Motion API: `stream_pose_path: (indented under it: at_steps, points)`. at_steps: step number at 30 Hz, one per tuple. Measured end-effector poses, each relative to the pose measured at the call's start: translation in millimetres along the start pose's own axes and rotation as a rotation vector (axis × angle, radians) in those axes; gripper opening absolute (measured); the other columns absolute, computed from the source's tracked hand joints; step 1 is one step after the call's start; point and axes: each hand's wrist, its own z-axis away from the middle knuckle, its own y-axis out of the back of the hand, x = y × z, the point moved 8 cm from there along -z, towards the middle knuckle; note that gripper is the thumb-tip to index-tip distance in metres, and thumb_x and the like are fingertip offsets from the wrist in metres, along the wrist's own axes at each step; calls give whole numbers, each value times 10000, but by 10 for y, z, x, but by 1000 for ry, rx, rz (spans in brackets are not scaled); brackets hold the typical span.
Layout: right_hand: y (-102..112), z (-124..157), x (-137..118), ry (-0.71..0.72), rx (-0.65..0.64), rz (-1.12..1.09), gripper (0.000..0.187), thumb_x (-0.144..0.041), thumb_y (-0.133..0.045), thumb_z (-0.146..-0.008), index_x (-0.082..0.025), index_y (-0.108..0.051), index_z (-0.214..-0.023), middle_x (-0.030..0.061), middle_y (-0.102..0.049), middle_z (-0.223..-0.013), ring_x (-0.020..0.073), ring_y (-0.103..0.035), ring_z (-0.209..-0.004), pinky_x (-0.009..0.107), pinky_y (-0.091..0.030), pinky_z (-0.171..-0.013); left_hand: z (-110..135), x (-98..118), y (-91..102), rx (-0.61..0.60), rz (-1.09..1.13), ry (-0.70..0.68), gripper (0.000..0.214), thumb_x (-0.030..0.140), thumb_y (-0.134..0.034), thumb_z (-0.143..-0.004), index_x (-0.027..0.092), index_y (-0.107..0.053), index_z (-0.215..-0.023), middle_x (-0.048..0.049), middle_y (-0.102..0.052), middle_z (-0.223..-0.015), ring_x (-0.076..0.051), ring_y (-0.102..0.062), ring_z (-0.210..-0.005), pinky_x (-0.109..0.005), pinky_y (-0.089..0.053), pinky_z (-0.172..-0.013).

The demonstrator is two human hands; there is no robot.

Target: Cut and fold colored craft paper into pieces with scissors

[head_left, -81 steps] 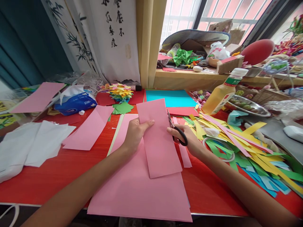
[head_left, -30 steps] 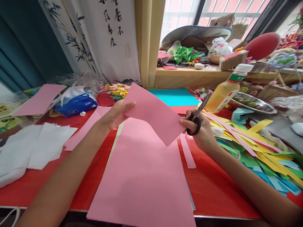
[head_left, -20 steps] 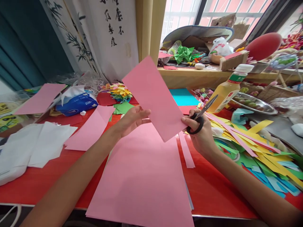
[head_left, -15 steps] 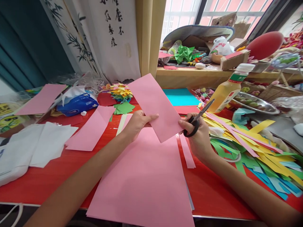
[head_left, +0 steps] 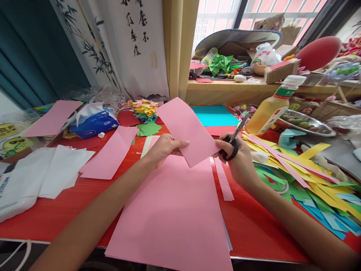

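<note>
Between my hands is a rectangular piece of pink paper [head_left: 188, 130], tilted above the table. My left hand [head_left: 167, 148] pinches its lower left edge, thumb on top. At the paper's right corner, my right hand [head_left: 235, 156] grips it between thumb and fingers. That same hand also holds black-handled scissors [head_left: 237, 137], blades pointing up and away from the paper. Under both hands lies a stack of large pink sheets [head_left: 172, 214], overhanging the table's front edge. A narrow pink strip [head_left: 224, 180] rests just right of the stack.
Cut yellow, green and blue paper strips [head_left: 318, 188] are heaped at right, by a juice bottle [head_left: 275, 105] and a metal dish [head_left: 307, 126]. To the left are pink paper [head_left: 113, 154], white tissues [head_left: 62, 171] and a blue tissue pack [head_left: 94, 124]. Behind lies a blue sheet [head_left: 214, 115].
The held pink paper has dipped and tilted, its top corner lower than before. My right hand has turned slightly, with the scissors shifting a little left. Both hands keep their grip.
</note>
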Motion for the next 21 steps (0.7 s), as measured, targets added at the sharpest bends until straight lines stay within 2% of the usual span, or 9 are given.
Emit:
stream_pose_path:
  at_steps: [3, 5, 6, 8, 10, 11, 14, 18, 21]
  points:
    - [107, -79, -104, 23, 10, 61, 160, -356, -492, -800, -203, -490, -847, 14, -527, -680, 103, -461, -506, 243, -281, -411, -3, 44, 102, 65, 4, -35, 294, 290, -710, -618, 110, -673, -848, -102, -692, -906, -205, -646, -781, -352, -535, -740]
    - [137, -114, -191, 33, -38, 65, 204, -371, -445, -824, -192, -516, -890, 20, -537, -659, 104, -444, -491, 251, -269, -410, -1, 80, 160, 103, 12, -61, 303, 291, -709, -616, 105, -672, -852, -99, -693, -894, -204, -648, -771, -353, -535, -740]
    - [114, -117, -229, 31, -98, 73, 212, -371, -434, -829, -189, -534, -872, 12, -524, -611, 103, -428, -474, 254, -260, -408, 0, 101, 187, 124, 16, -75, 303, 292, -710, -613, 102, -672, -846, -98, -694, -884, -203, -648, -763, -352, -536, -735]
    - [-15, -74, -259, -5, -285, 147, 237, -365, -453, -819, -183, -561, -712, 3, -488, -521, 106, -420, -467, 258, -255, -414, 6, 149, 236, 170, 23, -106, 295, 288, -719, -599, 92, -673, -815, -96, -696, -855, -198, -648, -745, -344, -538, -721]
    - [-186, 37, -210, -89, -483, 267, 316, -355, -507, -788, -177, -521, -528, 9, -482, -489, 110, -440, -481, 258, -268, -427, 17, 217, 269, 208, 26, -148, 280, 280, -727, -586, 81, -670, -774, -97, -697, -832, -196, -646, -738, -341, -538, -717]
    - [-264, 107, -162, -150, -562, 316, 321, -353, -532, -773, -173, -523, -507, 9, -493, -502, 108, -450, -481, 257, -280, -436, 28, 260, 283, 225, 30, -175, 276, 278, -730, -581, 78, -667, -760, -95, -696, -825, -195, -645, -740, -343, -537, -718]
    - [-450, 311, -14, -336, -716, 374, 203, -369, -570, -755, -177, -618, -706, -21, -494, -514, 101, -461, -464, 256, -332, -483, 84, 411, 314, 273, 44, -276, 287, 286, -732, -577, 85, -665, -770, -86, -694, -827, -206, -642, -772, -356, -537, -721]
    - [-545, 422, 99, -430, -776, 432, 254, -406, -568, -758, -176, -639, -838, -21, -503, -534, 104, -469, -486, 264, -365, -529, 171, 571, 308, 293, 42, -377, 310, 312, -728, -586, 101, -672, -806, -83, -692, -843, -232, -635, -828, -364, -541, -709]
    - [-538, 395, 114, -395, -753, 451, 278, -440, -572, -748, -174, -646, -779, -10, -514, -515, 122, -492, -501, 263, -355, -514, 206, 614, 266, 285, 38, -391, 299, 303, -727, -592, 105, -674, -810, -78, -692, -848, -234, -631, -841, -362, -543, -707]
